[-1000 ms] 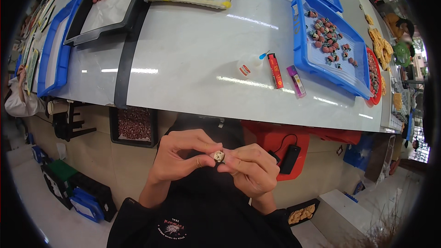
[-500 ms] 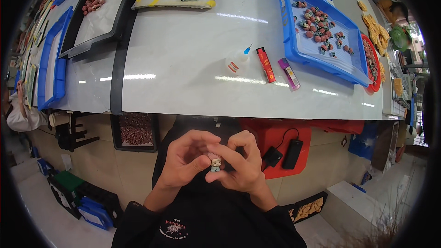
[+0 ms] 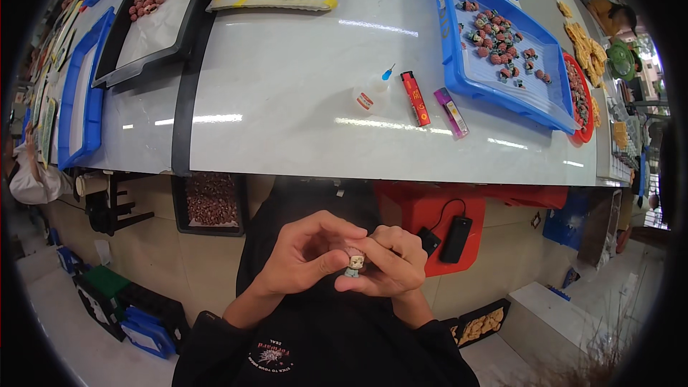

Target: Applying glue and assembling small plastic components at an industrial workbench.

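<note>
A small figurine with a pinkish-red head, pale face and light blue-green body is pinched between my hands, close to my black top. My left hand curls around it from the left, its thumb against the head. From the right, my right hand grips it with the index finger over the top and the thumb near its base. Fingers partly cover the head. Beyond the hands, on the white table, a small bottle with a blue needle tip stands beside a red lighter and a purple lighter.
A blue tray of assembled figurines lies at the right. Toward the back left are a black tray of reddish heads and a board of dark green pieces. Below the table edge stand a black bin and a red stool.
Both hands have shifted a little right and slightly down with the figurine between them. My right hand's fingers have curled in more tightly.
</note>
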Available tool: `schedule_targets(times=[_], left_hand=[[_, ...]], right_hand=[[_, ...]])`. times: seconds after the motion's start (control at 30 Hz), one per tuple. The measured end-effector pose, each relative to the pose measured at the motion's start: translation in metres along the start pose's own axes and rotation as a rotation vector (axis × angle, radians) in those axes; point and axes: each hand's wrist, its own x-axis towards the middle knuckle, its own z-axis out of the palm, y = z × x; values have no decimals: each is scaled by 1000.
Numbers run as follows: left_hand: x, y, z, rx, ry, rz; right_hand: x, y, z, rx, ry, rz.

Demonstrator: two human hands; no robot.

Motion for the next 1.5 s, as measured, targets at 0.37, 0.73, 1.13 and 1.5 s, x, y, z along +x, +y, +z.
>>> schedule_targets(times=[0.37,0.73,1.13,1.5], left_hand=[[5,-2,5,512,104,437],[3,-5,8,350,74,577],[-2,-2,12,349,5,590],[3,0,8,354,-74,639]], right_hand=[[-1,-8,-10,345,-99,174],[-1,-19,-9,268,-107,53],[-12,-17,-14,534,-149,99],[-16,-18,-13,897,-179,262]])
